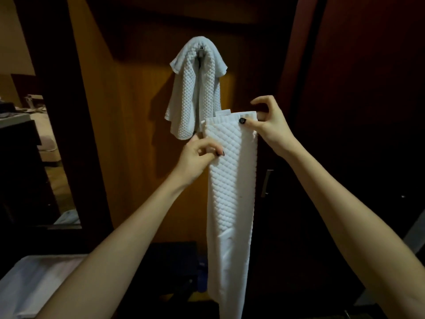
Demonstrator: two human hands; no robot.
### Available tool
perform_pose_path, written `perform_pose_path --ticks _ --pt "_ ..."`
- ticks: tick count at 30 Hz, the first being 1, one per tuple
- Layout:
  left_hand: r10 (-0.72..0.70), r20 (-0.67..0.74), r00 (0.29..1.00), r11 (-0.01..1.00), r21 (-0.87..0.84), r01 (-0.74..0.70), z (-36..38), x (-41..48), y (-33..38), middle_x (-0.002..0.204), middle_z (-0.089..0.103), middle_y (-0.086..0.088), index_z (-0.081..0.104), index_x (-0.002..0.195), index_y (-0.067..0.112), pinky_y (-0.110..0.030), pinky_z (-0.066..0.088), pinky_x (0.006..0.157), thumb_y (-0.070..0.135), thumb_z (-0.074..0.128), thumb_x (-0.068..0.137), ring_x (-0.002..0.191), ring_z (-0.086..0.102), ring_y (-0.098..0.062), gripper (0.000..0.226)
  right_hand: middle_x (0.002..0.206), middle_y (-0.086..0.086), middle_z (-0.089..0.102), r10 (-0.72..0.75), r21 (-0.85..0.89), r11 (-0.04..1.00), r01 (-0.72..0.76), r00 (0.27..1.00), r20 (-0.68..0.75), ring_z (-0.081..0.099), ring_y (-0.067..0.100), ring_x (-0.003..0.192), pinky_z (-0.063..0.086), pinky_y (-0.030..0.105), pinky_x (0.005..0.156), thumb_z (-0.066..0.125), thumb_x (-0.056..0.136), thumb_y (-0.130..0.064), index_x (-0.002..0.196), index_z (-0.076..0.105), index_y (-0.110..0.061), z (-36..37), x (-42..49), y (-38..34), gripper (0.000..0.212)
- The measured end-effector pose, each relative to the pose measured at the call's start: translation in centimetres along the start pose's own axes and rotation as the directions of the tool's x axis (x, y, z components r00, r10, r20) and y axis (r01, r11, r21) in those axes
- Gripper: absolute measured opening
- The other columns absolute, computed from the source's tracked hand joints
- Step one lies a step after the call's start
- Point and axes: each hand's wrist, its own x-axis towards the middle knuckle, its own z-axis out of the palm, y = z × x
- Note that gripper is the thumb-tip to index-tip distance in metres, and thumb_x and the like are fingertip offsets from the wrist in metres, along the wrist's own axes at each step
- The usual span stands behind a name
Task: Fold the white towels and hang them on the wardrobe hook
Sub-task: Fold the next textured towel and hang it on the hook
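So the long folded white quilted towel [232,180] hangs straight down, long axis vertical, held by its top end. The right hand [268,125] pinches the top right corner with its thumb, the other fingers loosely curled. The left hand [197,157] pinches the left edge a bit lower. The small metal hook [200,52] on the brown wooden wardrobe panel [138,88] sits almost straight above the left hand, up and left of the right one. It already carries a second white quilted towel [190,100]. I'd guess the left hand has the shorter trip. A small white tag [222,113] peeks over the top edge, nothing readable on it.
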Motion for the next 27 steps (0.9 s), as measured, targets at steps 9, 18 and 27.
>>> perform_pose_path --ticks 9,18,27 --pt "-0.008 -0.108 0.994 0.972 -0.234 -0.017 1.1 3.3 1.9 0.084 0.071 0.013 0.071 0.086 0.017 -0.014 0.049 0.076 -0.011 0.06 0.083 0.084 0.065 0.001 0.03 0.131 0.003 0.061 -0.099 0.071 0.994 0.088 0.981 0.165 0.066 0.024 0.112 0.054 0.042 0.094 0.063 0.093 -0.01 0.146 0.003 -0.049 -2.6 -4.3 1.2 0.09" --pt "-0.022 -0.053 0.998 0.969 -0.248 0.008 -0.5 7.0 2.9 0.081 0.072 0.013 0.07 0.084 0.015 -0.021 0.053 0.073 -0.007 0.061 0.085 0.083 0.067 -0.003 0.025 0.127 -0.02 0.056 -0.017 0.098 0.995 -0.007 0.97 0.243 0.049 -0.009 0.123 0.04 0.015 0.102 0.063 0.091 -0.002 0.132 0.053 -0.026 2.3 -8.6 4.4 0.049" --pt "-0.147 0.018 0.989 0.938 -0.316 0.145 -2.1 5.7 0.0 0.129 0.054 -0.012 0.043 0.12 0.037 -0.038 0.054 0.091 0.019 0.05 0.099 0.114 0.059 -0.023 0.028 0.106 -0.014 0.07 -0.133 0.203 0.971 0.125 0.991 0.023 0.063 0.0 0.106 0.047 0.018 0.095 0.07 0.084 -0.002 0.108 0.071 -0.013 4.4 -5.6 1.2 0.027"
